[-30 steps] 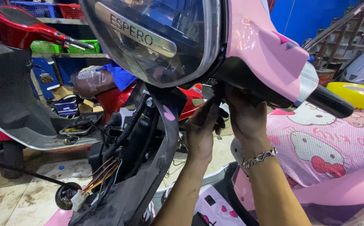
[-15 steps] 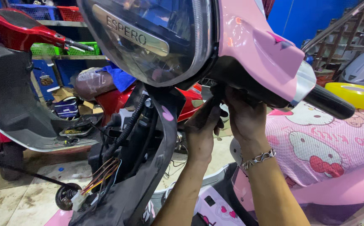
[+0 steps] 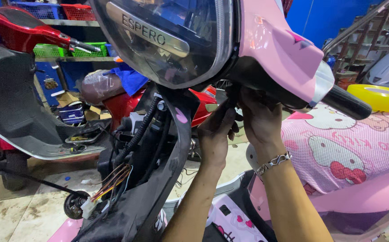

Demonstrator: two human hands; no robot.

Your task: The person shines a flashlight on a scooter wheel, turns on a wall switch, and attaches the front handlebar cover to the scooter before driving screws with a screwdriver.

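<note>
A pink scooter fills the head view, its clear headlight lens (image 3: pixel 158 40) and pink handlebar cover (image 3: pixel 275 49) tilted overhead. Both my hands reach up under that cover. My left hand (image 3: pixel 214 134) presses its curled fingers against the dark underside near the steering column. My right hand (image 3: pixel 259 118), with a silver bracelet at the wrist, pushes up beside it below the black handlebar grip (image 3: pixel 344 101). What the fingertips touch is hidden in shadow. The black front panel (image 3: pixel 158 179) hangs open with cables and a bundle of coloured wires (image 3: pixel 111 181) exposed.
A red scooter (image 3: pixel 20 31) with a grey leg shield stands at left. The pink patterned seat (image 3: pixel 346 148) lies at right with a yellow tape roll (image 3: pixel 380 96) beyond it. Crates and boxes fill the back shelves. A loose black cable crosses the tiled floor.
Both hands stay pressed under the handlebar cover. The view has shifted slightly; the fingers have barely moved.
</note>
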